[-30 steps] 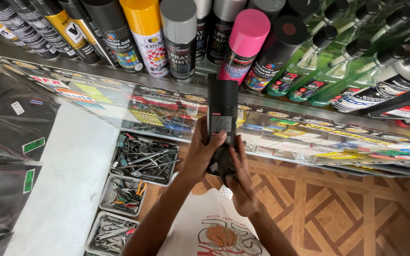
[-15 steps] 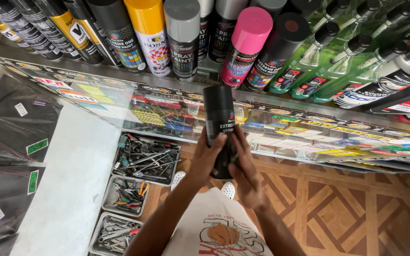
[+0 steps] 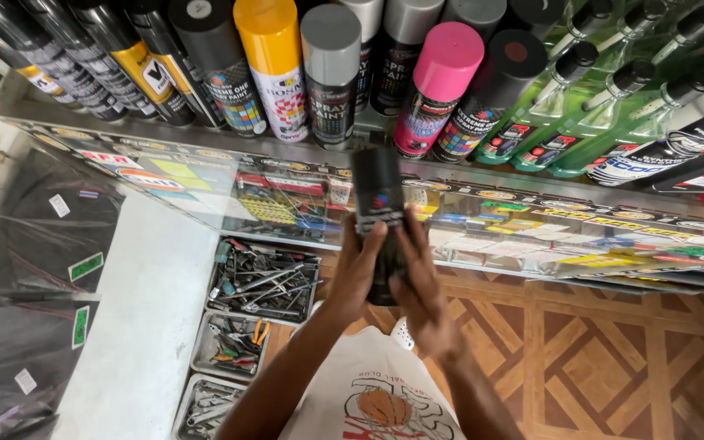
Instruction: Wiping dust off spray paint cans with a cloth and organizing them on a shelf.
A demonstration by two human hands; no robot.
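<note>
Both my hands hold one black spray can upright in front of the shelf. My left hand wraps its left side and my right hand clasps its right side and lower body. The can's top is blurred and stands just below a grey-capped can and a pink-capped can on the shelf.
A glass shelf carries a row of spray cans, among them a yellow-capped can, with green spray bottles at the right. Below lie grey trays of hand tools and a patterned wood floor. Dark plastic-wrapped goods sit left.
The black can has turned in my hands and tilted a little, its label facing differently. My hands stay clasped round it at the same height.
</note>
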